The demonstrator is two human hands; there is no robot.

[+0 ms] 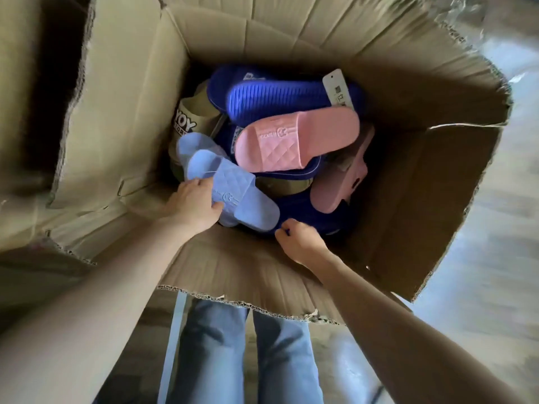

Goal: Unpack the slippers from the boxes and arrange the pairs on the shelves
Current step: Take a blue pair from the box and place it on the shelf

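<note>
Head view: light blue slippers [230, 188] in box [423, 182], long axis 10-to-4 o'clock. Left hand [194, 204] holding them at strap, nearer. Right hand [300, 240] curled narrow at 4 o'clock end, pinching something unclear.

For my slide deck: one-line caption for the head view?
Left hand grips a light blue slipper in a cardboard box while the right hand reaches in.

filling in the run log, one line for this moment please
left hand: gripping light blue quilted rubber slipper | right hand: closed, beside it | open brown cardboard box
</note>
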